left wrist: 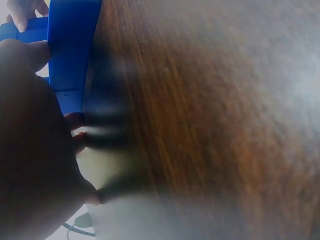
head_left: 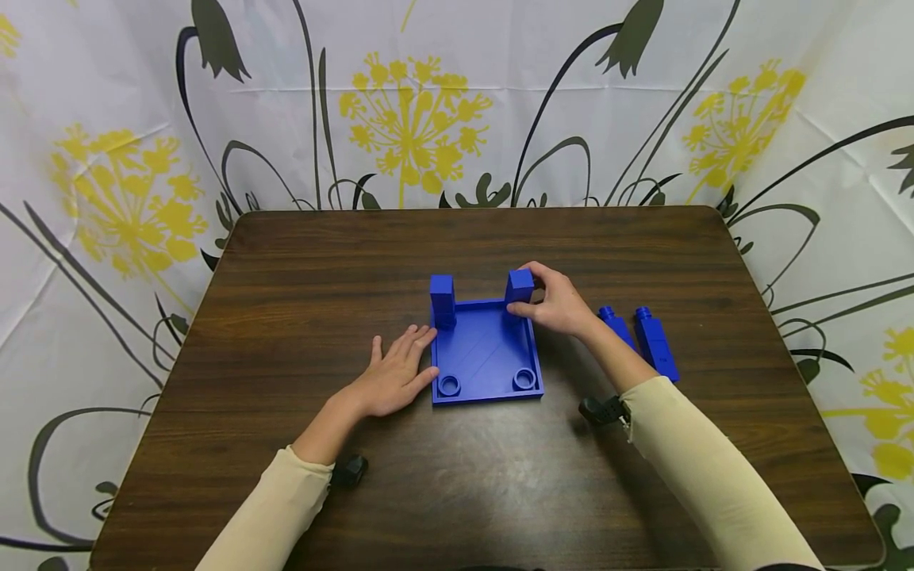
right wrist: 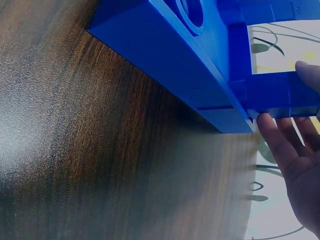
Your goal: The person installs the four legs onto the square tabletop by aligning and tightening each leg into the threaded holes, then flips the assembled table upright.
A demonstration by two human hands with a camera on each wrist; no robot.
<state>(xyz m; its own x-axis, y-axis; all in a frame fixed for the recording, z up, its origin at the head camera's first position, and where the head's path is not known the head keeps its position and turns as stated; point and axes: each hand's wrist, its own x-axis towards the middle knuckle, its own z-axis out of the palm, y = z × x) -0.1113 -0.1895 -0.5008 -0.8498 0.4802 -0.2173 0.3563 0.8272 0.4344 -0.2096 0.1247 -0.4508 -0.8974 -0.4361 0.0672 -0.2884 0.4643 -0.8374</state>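
Observation:
A square blue tray (head_left: 485, 349) with raised edges lies on the table, two round sockets showing at its near corners. At its far left corner a blue leg (head_left: 442, 300) stands upright. My right hand (head_left: 560, 305) grips a second blue leg (head_left: 520, 284) at the far right corner, thumb on one side and fingers on the other; the right wrist view shows this leg (right wrist: 280, 92) upright at the tray's corner. With fingers spread, my left hand (head_left: 393, 377) rests against the tray's left side, its thumb and fingertips touching the edge.
Two more blue legs, one nearer (head_left: 657, 345) the right and one (head_left: 617, 325) partly behind my right forearm, lie on the brown wooden table (head_left: 307, 277). A white floral cloth (head_left: 457, 103) hangs behind the table's far edge.

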